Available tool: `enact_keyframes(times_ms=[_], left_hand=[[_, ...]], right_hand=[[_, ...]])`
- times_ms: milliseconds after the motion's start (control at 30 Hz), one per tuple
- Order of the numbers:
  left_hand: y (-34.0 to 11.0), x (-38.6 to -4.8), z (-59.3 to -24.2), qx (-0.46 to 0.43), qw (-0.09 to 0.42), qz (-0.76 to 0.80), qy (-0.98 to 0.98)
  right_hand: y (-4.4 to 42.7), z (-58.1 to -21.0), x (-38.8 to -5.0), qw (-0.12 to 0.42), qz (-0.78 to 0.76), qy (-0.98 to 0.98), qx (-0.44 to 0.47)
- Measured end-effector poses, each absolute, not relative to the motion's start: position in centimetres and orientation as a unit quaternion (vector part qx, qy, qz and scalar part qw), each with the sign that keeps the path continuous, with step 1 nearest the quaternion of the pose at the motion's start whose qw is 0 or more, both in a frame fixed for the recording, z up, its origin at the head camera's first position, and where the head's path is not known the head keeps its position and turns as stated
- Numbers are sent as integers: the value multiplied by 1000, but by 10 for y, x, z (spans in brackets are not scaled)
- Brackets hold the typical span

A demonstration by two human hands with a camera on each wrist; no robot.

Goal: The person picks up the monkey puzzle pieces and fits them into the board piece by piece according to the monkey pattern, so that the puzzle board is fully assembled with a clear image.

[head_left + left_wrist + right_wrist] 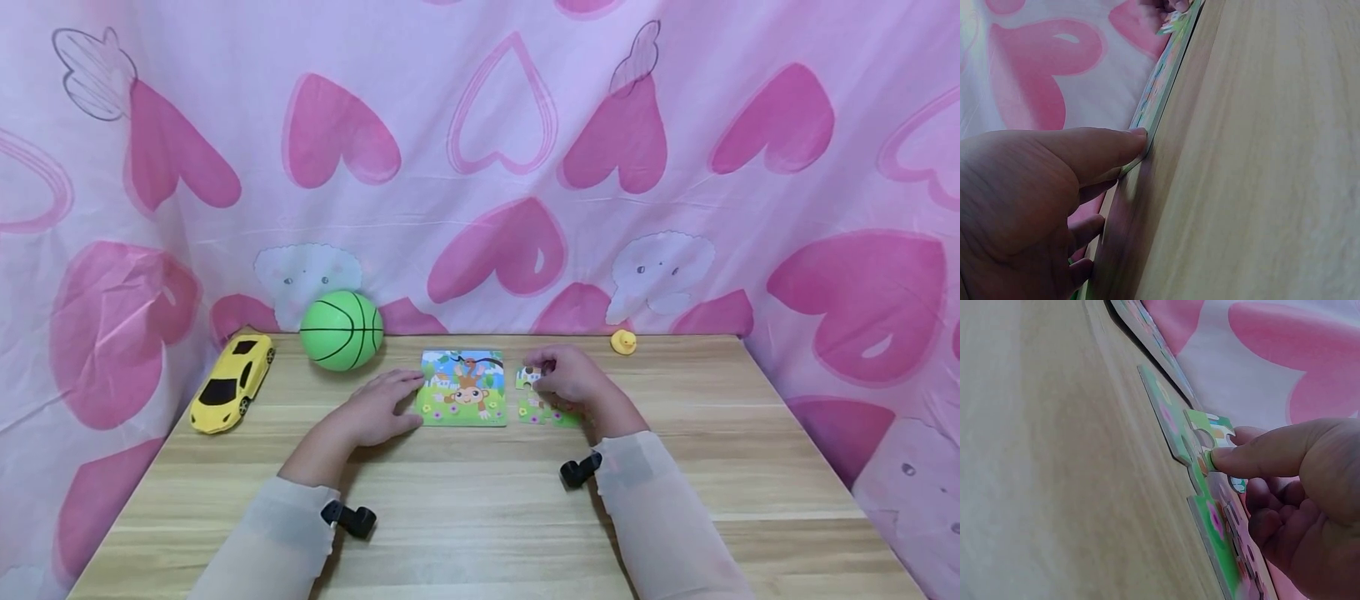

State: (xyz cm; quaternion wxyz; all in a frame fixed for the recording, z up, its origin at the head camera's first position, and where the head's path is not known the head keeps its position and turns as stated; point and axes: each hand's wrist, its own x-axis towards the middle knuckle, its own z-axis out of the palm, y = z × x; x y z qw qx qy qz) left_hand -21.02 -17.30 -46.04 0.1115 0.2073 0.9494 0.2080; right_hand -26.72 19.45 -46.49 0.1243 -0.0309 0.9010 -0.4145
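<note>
A square monkey picture puzzle (463,388) lies flat on the table. My left hand (381,407) is at its left edge, and in the left wrist view the thumb of the left hand (1041,187) touches the puzzle's corner (1157,103). To the right of the puzzle, my right hand (573,379) pinches a puzzle piece (527,377); the right wrist view has this piece (1222,428) between thumb and forefinger of the right hand (1310,481). Several loose pieces (532,410) lie below and under that hand, green with flowers (1166,419).
A green ball (341,331) and a yellow toy car (233,383) stand at the back left of the wooden table (465,517). A small yellow duck (623,342) is at the back right. Pink heart-patterned cloth (420,208) hangs behind and at both sides.
</note>
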Motion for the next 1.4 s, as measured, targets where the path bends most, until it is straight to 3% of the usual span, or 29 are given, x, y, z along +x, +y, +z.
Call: enact_keyframes(times_ms=[667, 1133, 1400], left_hand=[[-171, -210, -462, 210, 113, 210, 948], [-172, -209, -460, 204, 114, 211, 949], [-173, -209, -460, 211, 112, 208, 949]], right_hand=[[189, -458, -262, 108, -419, 900, -58], [136, -448, -257, 112, -419, 890, -140], [108, -452, -268, 141, -454, 862, -177]])
